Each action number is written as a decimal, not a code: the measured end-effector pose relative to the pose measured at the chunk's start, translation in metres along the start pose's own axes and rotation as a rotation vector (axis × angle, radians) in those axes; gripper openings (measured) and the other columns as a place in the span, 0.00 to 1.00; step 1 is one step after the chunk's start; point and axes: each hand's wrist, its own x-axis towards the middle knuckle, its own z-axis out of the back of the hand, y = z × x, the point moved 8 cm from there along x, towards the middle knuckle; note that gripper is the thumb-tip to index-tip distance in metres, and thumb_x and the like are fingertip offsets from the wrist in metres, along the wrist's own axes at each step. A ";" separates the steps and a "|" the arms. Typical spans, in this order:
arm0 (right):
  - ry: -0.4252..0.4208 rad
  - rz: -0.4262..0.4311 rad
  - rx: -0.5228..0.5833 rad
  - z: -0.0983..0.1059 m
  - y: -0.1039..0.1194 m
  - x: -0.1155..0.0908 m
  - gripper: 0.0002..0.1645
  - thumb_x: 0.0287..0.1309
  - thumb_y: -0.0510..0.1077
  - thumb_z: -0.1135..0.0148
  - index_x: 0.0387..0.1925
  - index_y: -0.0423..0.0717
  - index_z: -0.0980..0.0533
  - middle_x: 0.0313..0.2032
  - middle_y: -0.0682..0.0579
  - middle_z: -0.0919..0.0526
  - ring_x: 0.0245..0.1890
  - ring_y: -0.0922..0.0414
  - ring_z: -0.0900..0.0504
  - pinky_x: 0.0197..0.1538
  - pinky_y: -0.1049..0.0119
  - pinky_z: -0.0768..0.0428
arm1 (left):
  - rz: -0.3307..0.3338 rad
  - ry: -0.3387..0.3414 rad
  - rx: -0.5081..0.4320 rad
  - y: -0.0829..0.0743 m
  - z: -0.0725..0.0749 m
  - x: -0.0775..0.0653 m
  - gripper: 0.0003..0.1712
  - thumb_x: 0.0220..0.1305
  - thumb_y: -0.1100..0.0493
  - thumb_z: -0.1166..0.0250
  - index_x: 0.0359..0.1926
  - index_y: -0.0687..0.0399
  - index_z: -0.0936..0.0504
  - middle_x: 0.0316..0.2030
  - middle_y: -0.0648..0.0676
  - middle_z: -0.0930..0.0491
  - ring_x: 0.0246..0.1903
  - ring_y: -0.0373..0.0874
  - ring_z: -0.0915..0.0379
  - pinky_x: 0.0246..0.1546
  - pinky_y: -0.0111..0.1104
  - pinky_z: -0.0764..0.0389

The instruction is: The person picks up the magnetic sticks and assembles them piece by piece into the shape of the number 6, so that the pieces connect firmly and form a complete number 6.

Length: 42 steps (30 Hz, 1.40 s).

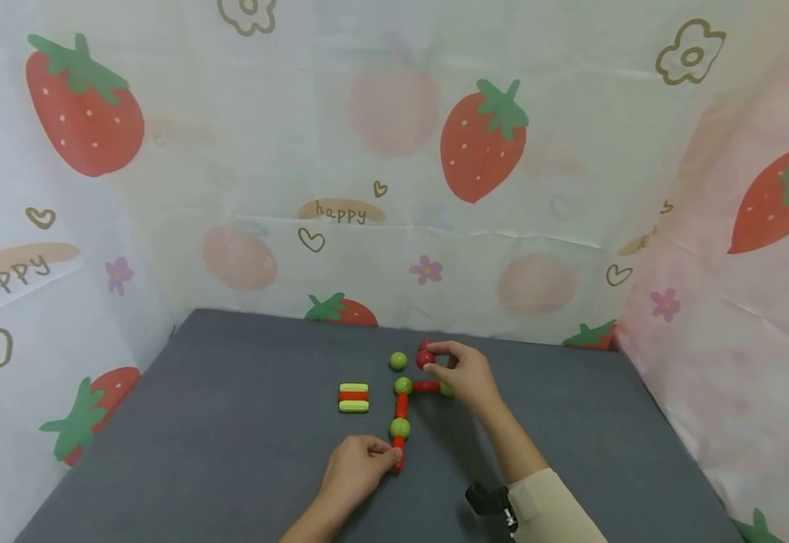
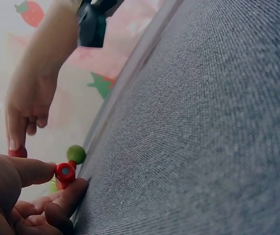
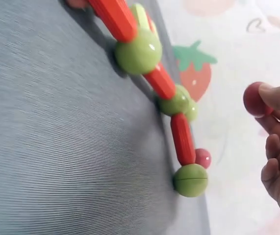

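My right hand (image 1: 465,375) pinches a red ball (image 3: 253,99) between thumb and fingertips, raised above the table in the right wrist view. With thumb and index finger my left hand (image 1: 355,469) grips the near red rod (image 1: 399,446) of a joined chain; its open end (image 2: 65,171) faces the left wrist camera. From that rod the chain runs away through a green ball (image 1: 400,428), a second red rod (image 1: 402,406) and a corner green ball (image 1: 403,386). There it turns right along another red rod (image 1: 425,387) to an end green ball (image 3: 191,181), partly hidden by my right hand in the head view.
A loose green ball (image 1: 397,361) lies beyond the corner. Another red ball (image 3: 203,158) sits near the back edge. Left of the chain, two light green rods (image 1: 354,406) lie with a red rod (image 1: 354,396) between them on the grey table (image 1: 245,437). A strawberry-print curtain (image 1: 265,151) surrounds the back and sides.
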 end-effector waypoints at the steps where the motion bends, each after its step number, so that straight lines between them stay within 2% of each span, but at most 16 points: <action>1: -0.003 -0.009 0.020 0.001 -0.001 -0.006 0.21 0.59 0.49 0.24 0.54 0.58 0.16 0.25 0.51 0.25 0.23 0.54 0.32 0.26 0.64 0.33 | 0.001 -0.001 0.001 0.000 0.000 0.000 0.11 0.61 0.45 0.27 0.29 0.45 0.09 0.23 0.43 0.16 0.24 0.39 0.27 0.25 0.35 0.29; 7: 0.004 -0.013 0.082 -0.001 -0.008 -0.034 0.20 0.57 0.48 0.23 0.52 0.56 0.15 0.33 0.54 0.18 0.28 0.55 0.27 0.27 0.65 0.30 | 0.023 0.010 0.015 0.001 -0.002 0.002 0.11 0.61 0.46 0.26 0.28 0.46 0.09 0.24 0.43 0.16 0.25 0.39 0.27 0.26 0.35 0.29; 10: 0.016 -0.012 0.097 -0.004 -0.009 -0.044 0.20 0.57 0.48 0.23 0.52 0.57 0.14 0.36 0.56 0.16 0.30 0.56 0.26 0.28 0.66 0.29 | 0.008 0.029 0.016 -0.002 -0.002 0.005 0.12 0.60 0.47 0.26 0.27 0.47 0.09 0.24 0.44 0.16 0.24 0.40 0.28 0.25 0.35 0.30; 14: 0.034 -0.018 0.124 -0.008 -0.010 -0.057 0.19 0.55 0.48 0.22 0.50 0.58 0.14 0.32 0.55 0.18 0.28 0.57 0.27 0.27 0.67 0.30 | -0.020 0.076 0.008 -0.006 -0.002 0.010 0.11 0.60 0.49 0.27 0.27 0.49 0.09 0.23 0.45 0.16 0.23 0.40 0.30 0.23 0.34 0.31; 17: 0.055 -0.021 0.142 -0.012 -0.012 -0.065 0.18 0.54 0.49 0.21 0.48 0.58 0.13 0.29 0.55 0.20 0.27 0.57 0.28 0.26 0.68 0.31 | -0.009 0.104 0.014 -0.008 -0.001 0.013 0.10 0.60 0.50 0.26 0.27 0.50 0.09 0.23 0.45 0.16 0.23 0.40 0.29 0.24 0.33 0.31; 22: 0.083 -0.047 0.164 -0.019 -0.020 -0.077 0.19 0.53 0.50 0.20 0.47 0.57 0.13 0.31 0.57 0.17 0.27 0.58 0.27 0.27 0.69 0.31 | 0.014 0.100 0.047 -0.009 0.001 0.018 0.10 0.58 0.51 0.24 0.27 0.51 0.09 0.25 0.45 0.17 0.24 0.41 0.29 0.24 0.34 0.30; 27: 0.117 -0.068 0.185 -0.024 -0.025 -0.085 0.21 0.53 0.52 0.21 0.49 0.53 0.13 0.31 0.57 0.17 0.28 0.58 0.27 0.28 0.69 0.30 | 0.047 0.099 0.069 -0.008 0.000 0.021 0.11 0.58 0.49 0.25 0.25 0.49 0.10 0.23 0.45 0.19 0.22 0.41 0.30 0.22 0.34 0.31; 33: 0.155 -0.075 0.202 -0.027 -0.026 -0.092 0.22 0.53 0.53 0.21 0.48 0.51 0.13 0.34 0.57 0.14 0.28 0.58 0.26 0.28 0.68 0.29 | 0.041 0.089 0.074 -0.009 -0.002 0.026 0.12 0.57 0.49 0.25 0.22 0.48 0.11 0.19 0.45 0.21 0.19 0.41 0.30 0.19 0.33 0.32; 38: 0.187 -0.079 0.206 -0.034 -0.030 -0.100 0.20 0.54 0.52 0.21 0.47 0.51 0.13 0.31 0.56 0.15 0.27 0.60 0.26 0.28 0.69 0.29 | 0.030 0.085 0.070 -0.011 -0.003 0.028 0.13 0.58 0.49 0.25 0.22 0.49 0.12 0.16 0.44 0.25 0.18 0.40 0.32 0.19 0.33 0.33; 42: 0.222 -0.109 0.219 -0.041 -0.034 -0.106 0.19 0.53 0.51 0.21 0.46 0.49 0.13 0.31 0.56 0.15 0.27 0.60 0.26 0.29 0.69 0.29 | 0.046 0.091 0.054 -0.011 -0.004 0.030 0.14 0.58 0.49 0.25 0.21 0.50 0.12 0.15 0.44 0.27 0.17 0.40 0.34 0.18 0.32 0.35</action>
